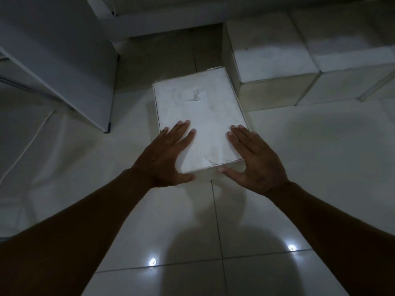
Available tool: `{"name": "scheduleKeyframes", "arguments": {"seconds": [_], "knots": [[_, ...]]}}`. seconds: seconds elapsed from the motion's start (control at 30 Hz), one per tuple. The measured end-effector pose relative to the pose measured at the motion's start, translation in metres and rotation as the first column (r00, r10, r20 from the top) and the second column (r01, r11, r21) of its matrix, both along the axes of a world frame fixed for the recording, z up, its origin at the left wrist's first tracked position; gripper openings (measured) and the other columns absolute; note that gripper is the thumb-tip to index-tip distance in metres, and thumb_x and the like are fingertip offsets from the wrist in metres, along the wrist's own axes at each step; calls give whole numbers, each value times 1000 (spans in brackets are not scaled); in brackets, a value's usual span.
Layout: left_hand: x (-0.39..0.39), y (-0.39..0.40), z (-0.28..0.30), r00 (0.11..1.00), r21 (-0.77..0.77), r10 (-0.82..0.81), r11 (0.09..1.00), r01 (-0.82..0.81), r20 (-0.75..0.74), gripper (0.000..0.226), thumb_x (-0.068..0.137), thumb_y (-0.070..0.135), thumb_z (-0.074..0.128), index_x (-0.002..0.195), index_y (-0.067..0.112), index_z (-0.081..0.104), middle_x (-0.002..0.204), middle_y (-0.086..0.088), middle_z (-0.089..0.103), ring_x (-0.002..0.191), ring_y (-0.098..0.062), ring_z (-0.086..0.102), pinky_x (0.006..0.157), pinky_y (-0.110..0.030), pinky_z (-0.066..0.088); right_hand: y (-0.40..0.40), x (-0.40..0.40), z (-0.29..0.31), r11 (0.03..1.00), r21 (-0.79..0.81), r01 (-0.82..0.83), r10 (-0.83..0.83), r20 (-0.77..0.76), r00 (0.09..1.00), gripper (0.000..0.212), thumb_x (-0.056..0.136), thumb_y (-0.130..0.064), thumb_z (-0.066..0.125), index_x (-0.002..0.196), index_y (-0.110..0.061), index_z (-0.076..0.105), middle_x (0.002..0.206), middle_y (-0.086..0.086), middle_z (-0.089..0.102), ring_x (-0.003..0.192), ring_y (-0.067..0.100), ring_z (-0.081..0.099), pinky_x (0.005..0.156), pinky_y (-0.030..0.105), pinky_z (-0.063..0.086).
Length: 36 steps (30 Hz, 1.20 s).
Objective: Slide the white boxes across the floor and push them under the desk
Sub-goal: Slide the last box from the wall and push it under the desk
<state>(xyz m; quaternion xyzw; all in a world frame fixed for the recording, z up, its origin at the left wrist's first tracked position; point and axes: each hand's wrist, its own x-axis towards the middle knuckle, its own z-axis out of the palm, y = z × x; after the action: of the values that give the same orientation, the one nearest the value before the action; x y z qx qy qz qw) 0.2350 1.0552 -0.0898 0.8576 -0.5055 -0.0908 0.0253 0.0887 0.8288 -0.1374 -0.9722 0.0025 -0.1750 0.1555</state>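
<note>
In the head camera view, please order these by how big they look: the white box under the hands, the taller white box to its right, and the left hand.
1. White box under the hands, largest, though it is nearer the camera.
2. Taller white box, looks similar; true order unsure.
3. Left hand, clearly smallest.

Glossy pale floor tiles (pixel 267 210) are laid with thin dark grout lines. Two small bright light reflections (pixel 152 261) are seen on the near tiles, one left, one right. A thin white cable (pixel 27 146) is run across the floor at left. A white wall (pixel 171 9) is seen at the top of the frame. Lighting is dim.
</note>
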Motion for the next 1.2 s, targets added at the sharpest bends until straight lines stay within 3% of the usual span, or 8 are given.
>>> {"name": "scheduleKeyframes", "arguments": {"seconds": [0.17,0.37,0.43,0.53,0.67,0.87,1.03,1.2], "knots": [[13,-27,2,997,7,74,997,-74,-27,112,77,58,70,156,17,2,163,-1,-10,149,-16,-11,118,-32,-5,-16,24,9,999,22,32,-31,-57,998,87,78,-49,77,144,-3,43,154,13,37,145,25,30,117,48,27],[16,-71,2,961,79,274,959,-271,-31,109,80,17,75,155,12,-3,163,-4,-10,148,-27,-11,120,-44,3,-36,60,14,999,22,29,-24,-199,980,87,85,-50,67,152,-10,29,161,5,21,149,18,15,122,39,12],[14,-79,3,940,103,340,936,-337,-15,111,78,13,76,155,11,-4,163,-6,-10,148,-30,-10,118,-46,3,-39,67,17,1000,22,-6,11,-232,973,86,86,-49,65,153,-12,26,162,3,18,149,15,12,122,38,9],[16,-87,-1,932,100,360,929,-355,-32,109,83,30,74,154,10,-6,162,-8,-14,148,-32,-13,117,-50,0,-47,70,24,1000,25,-11,17,-246,969,88,85,-49,67,153,-12,24,162,3,18,149,14,12,122,38,7],[30,-89,-15,933,-5,358,934,-358,-33,107,82,71,52,155,14,-2,162,-8,-13,148,-31,-14,116,-51,-6,-61,79,20,983,-138,123,-154,-250,956,115,73,-74,61,155,-9,13,163,8,11,150,20,8,121,50,2],[77,-103,-21,947,-52,321,946,-320,14,104,82,69,54,156,17,3,163,-9,-9,148,-31,-11,117,-52,-3,-81,117,13,944,-157,291,-328,-323,888,133,64,-89,52,155,-8,-1,164,11,-5,150,23,-8,120,54,0],[107,-113,-20,956,-63,293,955,-290,32,103,83,67,55,156,17,2,163,-9,-10,148,-30,-11,117,-49,-5,-95,148,16,946,-228,230,-294,-305,906,131,63,-93,45,155,-8,4,164,10,2,150,23,-1,120,51,-3],[132,-121,-24,956,-79,291,954,-288,36,103,83,67,55,156,18,1,163,-7,-11,148,-29,-13,117,-48,-6,-102,166,12,964,-132,230,-256,-239,936,120,67,-83,59,155,-13,16,163,4,15,150,20,10,122,40,4]]}}
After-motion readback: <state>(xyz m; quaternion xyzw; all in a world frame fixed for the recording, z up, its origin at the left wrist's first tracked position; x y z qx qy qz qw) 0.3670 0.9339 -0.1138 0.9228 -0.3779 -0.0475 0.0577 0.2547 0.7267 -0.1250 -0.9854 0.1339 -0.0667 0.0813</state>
